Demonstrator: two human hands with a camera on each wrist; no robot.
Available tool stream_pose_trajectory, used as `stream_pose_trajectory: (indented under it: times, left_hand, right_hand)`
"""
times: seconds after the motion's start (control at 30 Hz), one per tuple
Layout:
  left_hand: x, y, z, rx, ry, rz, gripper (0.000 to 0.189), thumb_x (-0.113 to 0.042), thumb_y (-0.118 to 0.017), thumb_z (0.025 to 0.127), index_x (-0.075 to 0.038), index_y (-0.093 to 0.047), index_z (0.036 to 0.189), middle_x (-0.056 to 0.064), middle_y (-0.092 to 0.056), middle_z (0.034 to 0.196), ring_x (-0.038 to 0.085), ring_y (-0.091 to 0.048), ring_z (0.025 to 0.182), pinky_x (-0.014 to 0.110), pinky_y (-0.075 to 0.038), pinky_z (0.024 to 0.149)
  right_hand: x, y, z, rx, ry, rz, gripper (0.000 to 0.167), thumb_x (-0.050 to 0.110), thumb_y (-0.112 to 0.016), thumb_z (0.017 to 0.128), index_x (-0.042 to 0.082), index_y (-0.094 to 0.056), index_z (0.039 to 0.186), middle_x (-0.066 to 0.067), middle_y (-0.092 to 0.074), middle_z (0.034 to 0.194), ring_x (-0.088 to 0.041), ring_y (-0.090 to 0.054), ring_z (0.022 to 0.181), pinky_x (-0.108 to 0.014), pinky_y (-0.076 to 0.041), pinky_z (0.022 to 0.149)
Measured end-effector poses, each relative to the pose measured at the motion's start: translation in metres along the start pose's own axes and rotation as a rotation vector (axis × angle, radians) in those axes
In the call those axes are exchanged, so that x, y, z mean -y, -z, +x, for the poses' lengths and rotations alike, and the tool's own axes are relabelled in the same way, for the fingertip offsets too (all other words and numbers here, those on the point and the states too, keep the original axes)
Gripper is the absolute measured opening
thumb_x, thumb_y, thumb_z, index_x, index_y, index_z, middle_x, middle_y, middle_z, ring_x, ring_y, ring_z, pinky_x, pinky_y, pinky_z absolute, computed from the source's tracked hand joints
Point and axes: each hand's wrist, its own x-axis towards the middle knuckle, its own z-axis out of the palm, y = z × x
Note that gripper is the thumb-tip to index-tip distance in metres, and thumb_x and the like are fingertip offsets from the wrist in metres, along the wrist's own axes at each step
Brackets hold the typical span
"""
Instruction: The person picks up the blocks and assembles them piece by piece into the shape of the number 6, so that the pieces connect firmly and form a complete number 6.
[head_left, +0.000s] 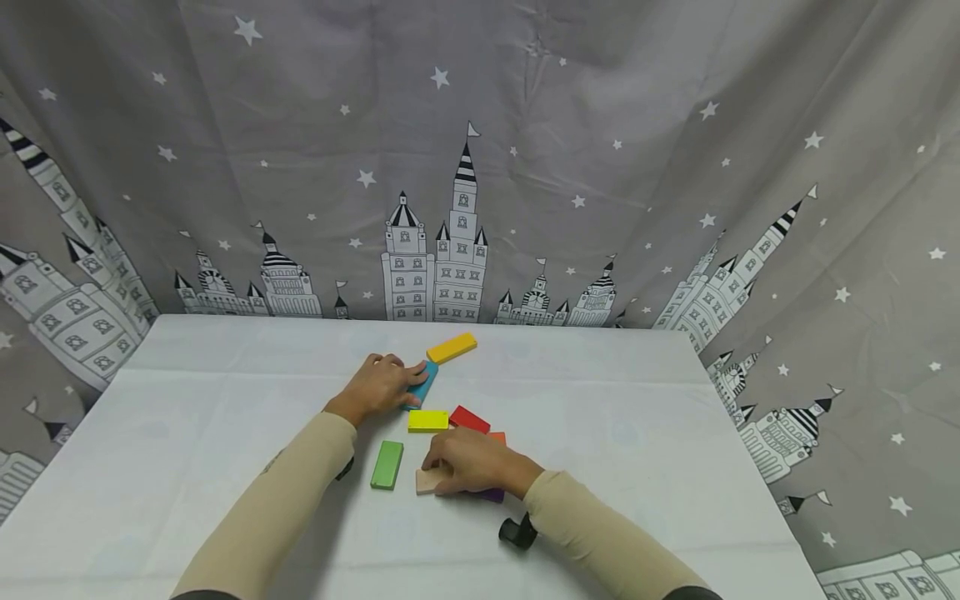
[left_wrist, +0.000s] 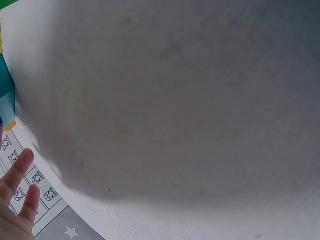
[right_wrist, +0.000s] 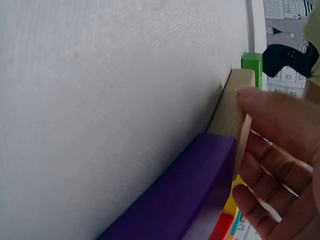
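On the white-covered table my left hand (head_left: 380, 386) grips a blue block (head_left: 424, 385), its thumb at the near end and a finger at the far end. The left wrist view catches only part of that hand (left_wrist: 17, 200) and of the blue block (left_wrist: 7, 90) at its left edge. My right hand (head_left: 476, 462) pinches a plain wooden block (head_left: 427, 481); in the right wrist view the thumb lies against the wood (right_wrist: 232, 105). A purple block (right_wrist: 185, 190) sits end to end with the wooden one, partly under the right hand in the head view.
An orange-yellow block (head_left: 452, 347) lies beyond the blue one. Between the hands are a yellow block (head_left: 428, 421) and a red block (head_left: 470, 418). An orange block (head_left: 497, 437) is partly hidden behind the right hand. Left of the wooden block lies a green block (head_left: 387, 465).
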Motion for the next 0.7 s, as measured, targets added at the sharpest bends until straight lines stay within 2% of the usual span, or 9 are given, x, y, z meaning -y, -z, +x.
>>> stream_pose_trajectory:
  times: [0.27,0.47,0.7]
  left_hand:
    - [-0.002,0.003,-0.002,-0.004,-0.009,0.006,0.065,-0.047,-0.064,0.086,-0.018,-0.048,0.142,0.002,-0.046,0.146,0.031,-0.049,0.120,0.056,-0.034,0.102]
    - [-0.004,0.007,-0.001,0.001,-0.011,0.016,0.065,-0.046,-0.066,0.085,-0.017,-0.051,0.141,0.003,-0.050,0.144,0.032,-0.049,0.120,0.056,-0.034,0.102]
    - [-0.009,0.009,-0.001,-0.004,-0.001,-0.003,0.061,-0.042,-0.071,0.083,-0.015,-0.056,0.136,0.002,-0.049,0.144,0.031,-0.049,0.122,0.055,-0.033,0.105]
  right_hand:
    - [0.006,-0.003,0.001,-0.013,-0.049,-0.014,0.033,0.024,-0.081,0.080,0.014,-0.075,0.110,0.012,-0.059,0.084,0.000,-0.047,0.072,-0.009,-0.039,0.064]
    - [0.008,-0.005,0.002,-0.041,-0.042,-0.045,0.033,0.023,-0.082,0.078,0.012,-0.075,0.108,0.010,-0.062,0.085,0.001,-0.049,0.073,-0.009,-0.040,0.066]
    - [0.011,-0.009,0.002,-0.048,-0.075,-0.047,0.034,0.022,-0.082,0.077,0.013,-0.075,0.109,0.009,-0.063,0.087,0.000,-0.053,0.076,-0.010,-0.043,0.069]
